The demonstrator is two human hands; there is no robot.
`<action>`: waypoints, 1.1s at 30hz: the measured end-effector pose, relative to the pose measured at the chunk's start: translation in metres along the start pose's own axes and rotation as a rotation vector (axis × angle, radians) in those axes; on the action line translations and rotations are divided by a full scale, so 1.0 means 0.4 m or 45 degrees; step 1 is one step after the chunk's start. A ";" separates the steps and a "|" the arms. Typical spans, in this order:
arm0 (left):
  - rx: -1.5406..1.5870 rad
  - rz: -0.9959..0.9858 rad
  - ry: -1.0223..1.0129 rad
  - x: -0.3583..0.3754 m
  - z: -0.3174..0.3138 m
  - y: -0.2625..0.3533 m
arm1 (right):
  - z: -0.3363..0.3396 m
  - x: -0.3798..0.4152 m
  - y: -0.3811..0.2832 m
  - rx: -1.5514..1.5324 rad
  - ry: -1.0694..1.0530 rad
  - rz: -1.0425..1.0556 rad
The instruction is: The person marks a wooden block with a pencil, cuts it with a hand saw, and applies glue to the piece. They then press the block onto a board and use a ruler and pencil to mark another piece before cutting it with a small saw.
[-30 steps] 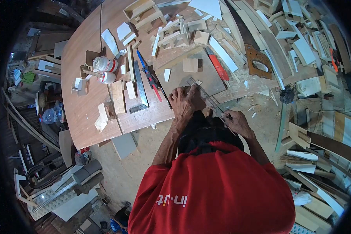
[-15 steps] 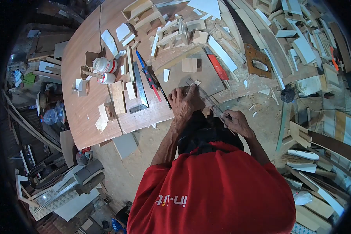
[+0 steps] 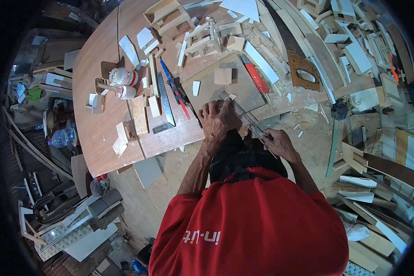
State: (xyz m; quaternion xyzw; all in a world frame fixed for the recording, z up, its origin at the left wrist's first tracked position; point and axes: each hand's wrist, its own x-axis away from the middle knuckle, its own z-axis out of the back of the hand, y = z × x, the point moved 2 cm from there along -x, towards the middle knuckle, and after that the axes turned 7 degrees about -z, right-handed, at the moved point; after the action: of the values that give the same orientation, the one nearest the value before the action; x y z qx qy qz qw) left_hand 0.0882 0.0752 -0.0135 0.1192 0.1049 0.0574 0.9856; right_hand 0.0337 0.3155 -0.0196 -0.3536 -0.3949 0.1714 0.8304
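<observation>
At the table's near edge, my left hand presses down with bent fingers, thumb and fingertips on the upper end of a metal ruler. The ruler slants down to the right, past the edge of a flat grey board. Closed fingers of my right hand hold a thin, pencil-like stick beside the ruler's lower end. A small pale wood chip shows by my left fingertips. Farther up the board rest a square wood block and a small white piece.
Left of the board lie a try square and a blue-and-red tool. Glue jars stand farther left. A red-handled tool and a handsaw lie to the right. Wood offcuts cover the table's back.
My right hand has shifted very slightly along the ruler's lower end. My left hand stays in place, and the things on the table have not moved.
</observation>
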 end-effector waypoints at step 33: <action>-0.002 -0.109 -0.039 0.000 -0.009 -0.006 | -0.014 -0.004 0.008 0.032 0.027 -0.019</action>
State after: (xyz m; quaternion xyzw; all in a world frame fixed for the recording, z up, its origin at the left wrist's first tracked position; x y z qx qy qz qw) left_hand 0.0878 0.0736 -0.0176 0.1146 0.0946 0.0135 0.9888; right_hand 0.0368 0.3141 -0.0252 -0.3420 -0.3864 0.1663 0.8403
